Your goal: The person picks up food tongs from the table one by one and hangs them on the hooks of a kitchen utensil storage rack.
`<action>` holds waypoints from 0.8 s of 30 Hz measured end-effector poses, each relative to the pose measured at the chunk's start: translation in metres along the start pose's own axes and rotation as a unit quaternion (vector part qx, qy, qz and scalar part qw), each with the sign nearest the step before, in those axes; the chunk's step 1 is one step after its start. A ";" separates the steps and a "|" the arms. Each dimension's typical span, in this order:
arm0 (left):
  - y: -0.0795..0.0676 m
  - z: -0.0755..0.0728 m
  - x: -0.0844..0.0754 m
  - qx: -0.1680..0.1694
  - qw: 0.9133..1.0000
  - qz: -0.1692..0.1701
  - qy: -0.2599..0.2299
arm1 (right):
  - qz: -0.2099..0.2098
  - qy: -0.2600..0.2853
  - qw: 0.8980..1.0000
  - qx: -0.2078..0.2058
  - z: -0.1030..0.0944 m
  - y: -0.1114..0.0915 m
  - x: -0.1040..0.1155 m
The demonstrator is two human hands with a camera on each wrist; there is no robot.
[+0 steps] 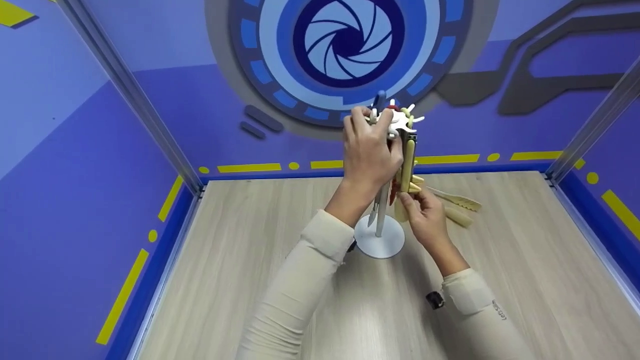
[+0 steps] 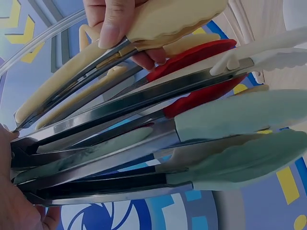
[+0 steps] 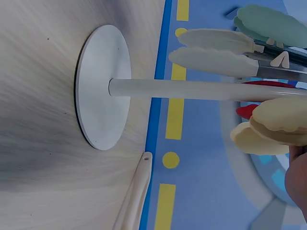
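Observation:
My left hand (image 1: 370,150) grips the white hooked top (image 1: 398,120) of an upright stand. Several silicone-tipped tongs hang around its pole (image 3: 192,89): green tongs (image 2: 240,163), red tongs (image 2: 192,55), white-tipped tongs (image 2: 144,98) and cream ones. Lower on the right side, my right hand (image 1: 429,217) pinches cream tongs (image 2: 177,21) near their tips, thumb in front. Those tongs hang with their hinge end up by the left hand; whether a hook holds them is hidden. Part of the left hand covers the stand's top.
The stand's round white base (image 1: 382,245) rests on the wooden table (image 1: 240,280). Another pair of beige tongs (image 1: 465,202) lies on the table behind and right of the right hand. Blue patterned panels (image 1: 165,110) enclose the back and sides.

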State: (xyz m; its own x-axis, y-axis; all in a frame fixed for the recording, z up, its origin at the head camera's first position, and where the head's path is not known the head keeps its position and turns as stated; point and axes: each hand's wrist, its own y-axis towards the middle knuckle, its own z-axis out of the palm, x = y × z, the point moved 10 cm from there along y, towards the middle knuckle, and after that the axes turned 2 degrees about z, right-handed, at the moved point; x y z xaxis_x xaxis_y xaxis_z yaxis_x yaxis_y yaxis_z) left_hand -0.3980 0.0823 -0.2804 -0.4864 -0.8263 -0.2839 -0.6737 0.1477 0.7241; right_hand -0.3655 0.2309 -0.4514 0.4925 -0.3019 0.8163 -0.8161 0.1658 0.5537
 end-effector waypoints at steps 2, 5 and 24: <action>-0.001 0.000 0.000 -0.001 1.000 0.001 0.000 | 0.005 0.004 1.000 -0.002 -0.001 -0.001 -0.001; -0.001 0.001 0.000 -0.005 1.000 0.003 -0.002 | 0.028 0.004 1.000 -0.001 -0.003 -0.001 -0.006; -0.002 0.002 0.001 0.002 1.000 0.003 -0.004 | 0.065 -0.036 0.997 -0.029 -0.053 0.000 -0.033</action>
State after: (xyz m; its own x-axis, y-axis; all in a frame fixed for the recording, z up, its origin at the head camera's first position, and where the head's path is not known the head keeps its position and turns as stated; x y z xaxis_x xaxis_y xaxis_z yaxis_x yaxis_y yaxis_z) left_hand -0.3982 0.0826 -0.2836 -0.4951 -0.8211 -0.2841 -0.6723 0.1549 0.7239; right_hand -0.3662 0.2908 -0.4696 0.3598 -0.3409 0.8685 -0.8512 0.2613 0.4552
